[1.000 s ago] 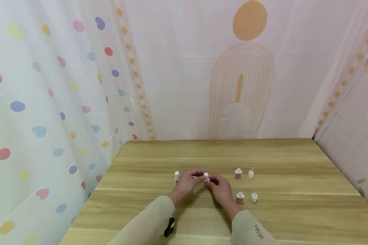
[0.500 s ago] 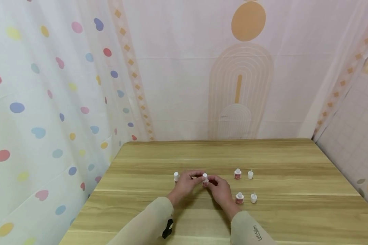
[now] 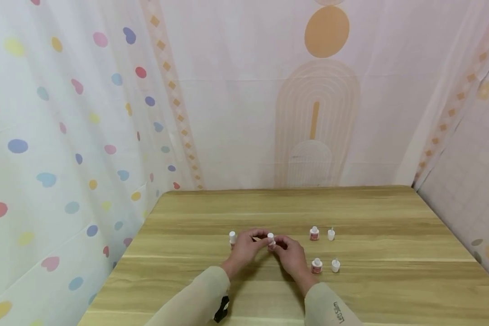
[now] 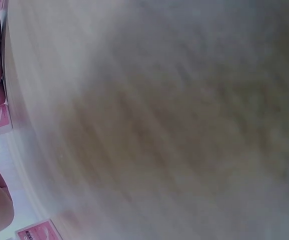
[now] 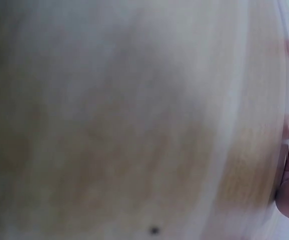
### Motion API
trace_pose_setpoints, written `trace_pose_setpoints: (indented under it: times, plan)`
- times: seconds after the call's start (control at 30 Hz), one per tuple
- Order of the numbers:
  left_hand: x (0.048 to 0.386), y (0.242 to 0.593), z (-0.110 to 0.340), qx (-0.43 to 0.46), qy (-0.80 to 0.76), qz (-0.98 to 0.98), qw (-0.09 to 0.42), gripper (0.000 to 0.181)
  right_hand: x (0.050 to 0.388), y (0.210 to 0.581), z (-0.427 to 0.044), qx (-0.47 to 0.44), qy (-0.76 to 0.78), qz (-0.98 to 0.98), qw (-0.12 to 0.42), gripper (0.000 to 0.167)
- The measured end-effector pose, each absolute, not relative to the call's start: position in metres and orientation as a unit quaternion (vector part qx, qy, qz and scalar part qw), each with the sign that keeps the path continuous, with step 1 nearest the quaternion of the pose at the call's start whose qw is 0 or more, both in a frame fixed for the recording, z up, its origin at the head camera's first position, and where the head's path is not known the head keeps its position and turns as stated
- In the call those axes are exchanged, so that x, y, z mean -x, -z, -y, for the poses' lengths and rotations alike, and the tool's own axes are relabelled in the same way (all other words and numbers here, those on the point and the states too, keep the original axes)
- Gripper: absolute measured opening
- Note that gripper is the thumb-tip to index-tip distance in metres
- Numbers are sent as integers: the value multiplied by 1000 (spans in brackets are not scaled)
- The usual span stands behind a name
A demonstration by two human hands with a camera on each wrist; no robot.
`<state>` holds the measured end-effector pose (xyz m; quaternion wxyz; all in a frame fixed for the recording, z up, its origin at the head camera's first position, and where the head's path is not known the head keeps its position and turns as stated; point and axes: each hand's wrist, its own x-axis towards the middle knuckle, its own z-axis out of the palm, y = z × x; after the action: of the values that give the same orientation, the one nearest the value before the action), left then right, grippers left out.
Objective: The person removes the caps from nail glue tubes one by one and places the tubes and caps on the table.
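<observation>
Looking down through the head camera, I have both hands brought together on one small bottle (image 3: 270, 240), near the middle of the bench (image 3: 187, 283). The left hand (image 3: 246, 246) pinches it from the left, thumb against it just below the white top; the right hand (image 3: 290, 254) pinches it from the right, lower down. So each grip is closed in on the same bottle, which is upright with its cap on. I cannot tell whether its base touches the bench.

Just left of the left hand stands a second capped bottle (image 3: 232, 238), partly hidden by that hand. Right of the right hand, two uncapped bottles stand upright, a far bottle (image 3: 314, 234) and a near bottle (image 3: 316, 267), each with a pink-red label. Just to the right of each sits its own white cap, the far cap (image 3: 331, 235) and the near cap (image 3: 336, 266), both resting with a thin stem pointing up.

My left wrist view is mostly blurred wood, with fingers and two pink labels along the left edge. My right wrist view is much the same, with fingertips and two more labels at its right edge. A patterned curtain (image 3: 236, 113) hangs behind the bench.
</observation>
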<state>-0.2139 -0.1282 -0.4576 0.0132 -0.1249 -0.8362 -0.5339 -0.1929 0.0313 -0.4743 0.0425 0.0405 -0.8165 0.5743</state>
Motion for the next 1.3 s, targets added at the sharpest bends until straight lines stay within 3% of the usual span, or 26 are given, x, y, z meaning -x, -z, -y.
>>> trace_pose_setpoints:
  times: [0.17, 0.57, 0.9, 1.3]
  plan:
    - [213, 456, 128, 133, 535, 834, 3, 30, 192, 472, -32, -41, -574, 817, 43, 14]
    - [216, 458, 125, 120, 544, 830, 19, 18, 194, 470, -33, -39, -564, 824, 41, 13]
    - [213, 457, 127, 132, 548, 826, 15, 27, 193, 473, -32, -48, -575, 816, 37, 11]
    - [212, 457, 126, 100, 536, 838, 5, 19, 192, 473, -33, -45, -575, 816, 29, 11]
